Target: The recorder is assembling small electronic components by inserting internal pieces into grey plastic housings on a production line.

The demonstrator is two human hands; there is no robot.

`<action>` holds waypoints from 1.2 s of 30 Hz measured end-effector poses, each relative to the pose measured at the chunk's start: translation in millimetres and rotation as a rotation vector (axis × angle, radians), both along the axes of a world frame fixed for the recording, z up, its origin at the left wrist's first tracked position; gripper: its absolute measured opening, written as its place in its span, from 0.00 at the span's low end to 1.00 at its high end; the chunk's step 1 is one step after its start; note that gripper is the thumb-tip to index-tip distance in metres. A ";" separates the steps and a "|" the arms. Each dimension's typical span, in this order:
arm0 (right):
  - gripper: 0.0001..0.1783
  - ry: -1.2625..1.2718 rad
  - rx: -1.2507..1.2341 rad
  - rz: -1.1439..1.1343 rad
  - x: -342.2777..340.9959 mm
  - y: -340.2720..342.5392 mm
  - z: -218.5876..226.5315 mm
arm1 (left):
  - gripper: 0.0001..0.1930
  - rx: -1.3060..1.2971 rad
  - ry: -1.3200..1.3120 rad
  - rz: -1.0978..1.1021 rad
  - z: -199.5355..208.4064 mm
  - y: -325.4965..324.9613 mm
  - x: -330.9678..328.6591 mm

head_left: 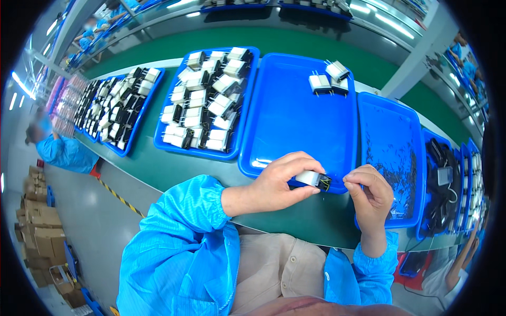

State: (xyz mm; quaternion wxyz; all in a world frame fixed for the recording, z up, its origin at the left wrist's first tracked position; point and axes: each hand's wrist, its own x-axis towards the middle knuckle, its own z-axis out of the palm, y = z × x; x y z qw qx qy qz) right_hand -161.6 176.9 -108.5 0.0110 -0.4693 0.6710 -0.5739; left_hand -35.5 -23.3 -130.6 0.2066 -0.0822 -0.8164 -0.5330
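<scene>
My left hand (276,181) grips a white-and-black plug adapter (307,178) between thumb and fingers, with thin yellowish lines showing on its black end. It is held just over the near edge of a large blue tray (295,116). Close to the adapter's black end, my right hand (372,196) has its thumb and fingertips pinched together, apart from the adapter. Whatever lies in that pinch, if anything, is too small to tell. At the far right corner of the large tray sit three similar adapters (319,84) with metal prongs.
Left of it, a blue tray (255,68) holds rows of adapters; further left stand more filled trays (125,151). To the right, a blue tray (392,104) has many small dark slivers. Beyond lie dark cables and devices (438,176). A person in blue (66,152) is at far left.
</scene>
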 end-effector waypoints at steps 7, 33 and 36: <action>0.07 -0.058 0.144 -0.010 5.0 -5.0 -1.1 | 0.21 0.000 0.033 -0.074 -2.2 -1.0 -2.1; 0.08 0.272 0.060 0.052 9.3 -10.0 1.5 | 0.22 0.158 -0.021 -0.317 -9.5 2.4 2.2; 0.06 0.172 0.071 0.077 11.3 -8.9 2.5 | 0.22 0.207 -0.041 -0.334 -7.0 1.8 1.9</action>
